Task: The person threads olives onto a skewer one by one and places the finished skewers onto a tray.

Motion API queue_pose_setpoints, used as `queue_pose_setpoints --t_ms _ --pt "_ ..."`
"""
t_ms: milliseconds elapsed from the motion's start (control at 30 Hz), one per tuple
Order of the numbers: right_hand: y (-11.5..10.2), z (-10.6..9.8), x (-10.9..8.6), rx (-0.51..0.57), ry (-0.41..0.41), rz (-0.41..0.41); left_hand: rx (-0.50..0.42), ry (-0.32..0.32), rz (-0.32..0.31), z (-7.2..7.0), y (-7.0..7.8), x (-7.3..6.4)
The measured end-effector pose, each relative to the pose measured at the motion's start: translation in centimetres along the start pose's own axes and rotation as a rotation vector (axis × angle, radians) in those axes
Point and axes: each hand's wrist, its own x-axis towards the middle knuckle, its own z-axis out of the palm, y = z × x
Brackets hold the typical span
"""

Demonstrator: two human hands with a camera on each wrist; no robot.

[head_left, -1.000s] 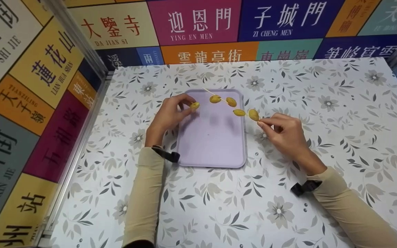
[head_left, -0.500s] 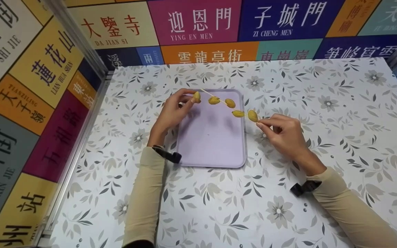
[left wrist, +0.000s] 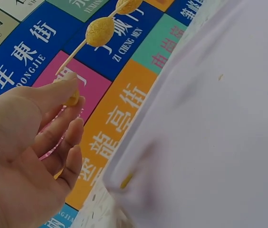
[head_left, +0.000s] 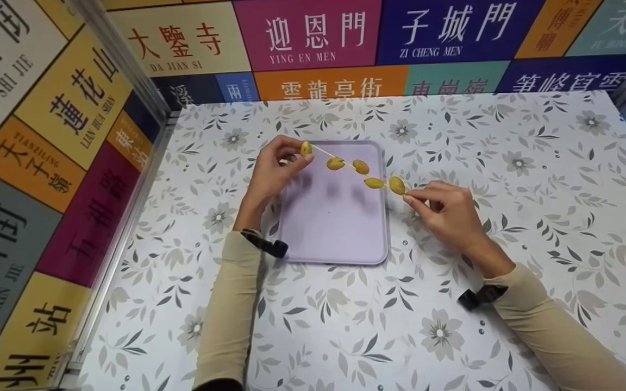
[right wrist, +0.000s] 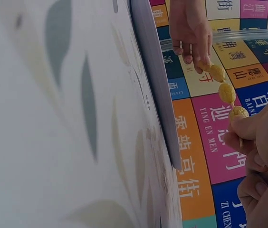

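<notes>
My right hand [head_left: 449, 209] pinches the lower end of a thin wooden skewer [head_left: 321, 150] between thumb and fingertips. Several yellow, oval, wrinkled fruits are threaded along it, among them one fruit [head_left: 360, 166] near the middle. At the far end, my left hand [head_left: 272, 168] pinches a loose-looking fruit [head_left: 306, 148] right at the skewer's tip. The left wrist view has this fruit [left wrist: 72, 99] partly hidden behind the thumb, with the bare tip close by it. Below the skewer lies a lilac tray [head_left: 329, 233] holding small yellow bits.
The tray rests on a table covered in floral-patterned cloth [head_left: 438, 331]. Colourful panels with Chinese lettering [head_left: 313, 32] stand behind the table and along its left side. A black wrist camera [head_left: 479, 297] sits at the right cuff.
My left hand has moved up and brought its fruit to the skewer's tip, turning it upright on the way. The right hand has lowered the skewer slightly and shifted it left.
</notes>
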Motion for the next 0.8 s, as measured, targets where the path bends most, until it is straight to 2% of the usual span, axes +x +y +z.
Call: queue_pose_setpoints --t_ms 133,333,467,600,800 --pt "0.00 0.06 -0.06 0.008 -0.004 0.007 -0.012 0.022 -0.010 0.00 0.09 0.14" --pt "-0.01 0.00 -0.02 0.028 -0.027 0.009 -0.015 0.000 0.051 0.00 -0.06 0.12" --pt "-0.02 -0.06 -0.01 0.021 -0.035 0.009 0.001 -0.025 0.026 0.07 -0.04 0.08" --pt "0.00 -0.14 -0.03 0.006 -0.041 0.018 -0.022 -0.043 0.018 0.07 0.00 0.17" --pt "-0.02 -0.21 -0.02 0.005 -0.046 0.025 -0.067 -0.030 0.026 0.02 0.01 0.28"
